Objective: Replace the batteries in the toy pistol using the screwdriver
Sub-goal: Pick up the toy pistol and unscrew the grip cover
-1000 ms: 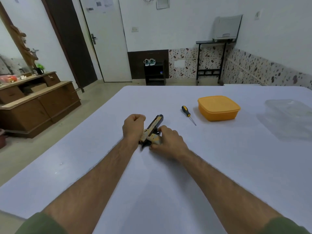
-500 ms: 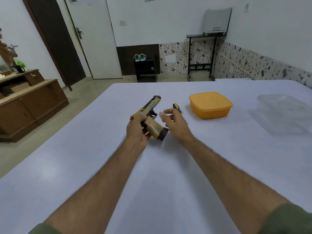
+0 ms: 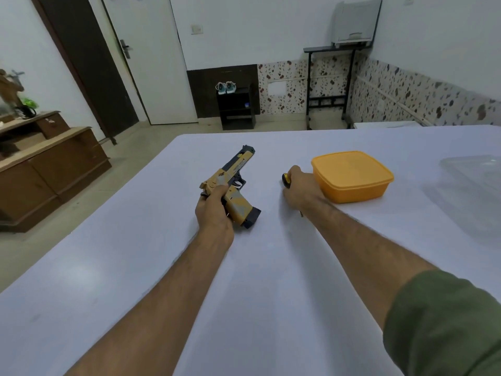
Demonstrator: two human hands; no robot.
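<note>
The toy pistol [image 3: 233, 183], tan and black, lies tilted on the white table [image 3: 257, 267] with its barrel pointing away and its grip base toward me. My left hand [image 3: 212, 213] is closed around the rear of it and the grip. My right hand [image 3: 302, 189] is to the right, fingers curled over the screwdriver [image 3: 286, 179]; only the yellow-and-black handle end shows, plus a bit of the shaft tip under the wrist.
An orange lidded box [image 3: 352, 176] sits right beside my right hand. A clear plastic container [image 3: 471, 183] stands at the far right. The table's left edge drops to the floor; a wooden cabinet [image 3: 46, 166] stands beyond it.
My left hand took the pistol up and turned it, grip now toward me. My right hand left the pistol and moved right onto the screwdriver beside the orange box.
</note>
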